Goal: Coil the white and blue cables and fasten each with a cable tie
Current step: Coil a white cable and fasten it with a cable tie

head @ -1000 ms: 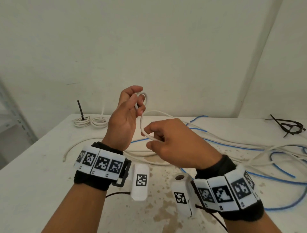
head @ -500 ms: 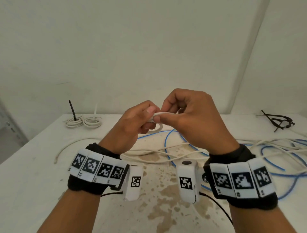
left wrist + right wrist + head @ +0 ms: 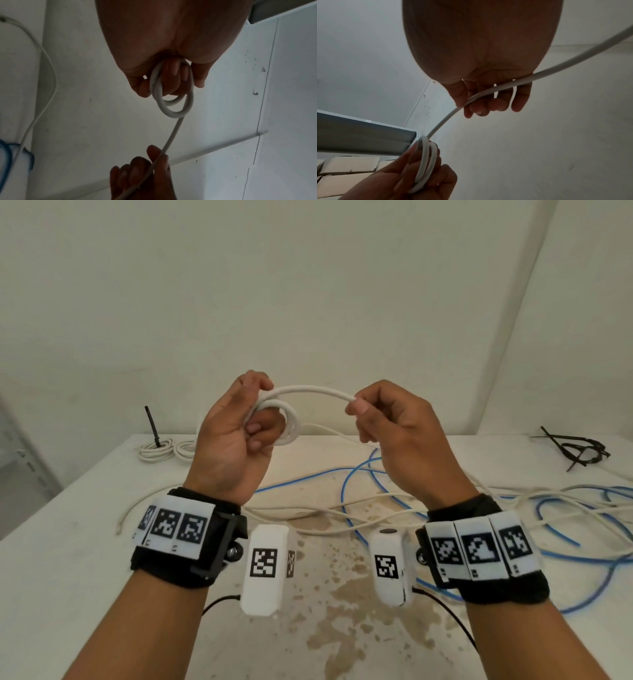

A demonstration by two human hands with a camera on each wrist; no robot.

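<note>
Both hands are raised above the table (image 3: 68, 542). My left hand (image 3: 253, 419) (image 3: 171, 81) grips a small coil of two loops of white cable (image 3: 289, 422) (image 3: 171, 105) (image 3: 426, 166). From the coil a short span of the white cable (image 3: 315, 390) arcs right to my right hand (image 3: 363, 409) (image 3: 481, 100), which pinches it between thumb and fingers. The rest of this cable drops behind the right hand onto the table. A blue cable (image 3: 346, 484) lies loose on the table, tangled with white cable.
A finished white coil (image 3: 161, 448) with a black tie (image 3: 152, 426) standing up lies at the back left. Spare black cable ties (image 3: 575, 448) lie at the back right. Brown stains mark the table's middle (image 3: 342, 611). A wall stands close behind.
The hands were together at the coil half a second ago; now they have drawn apart and risen, the right hand sliding out along the white cable.
</note>
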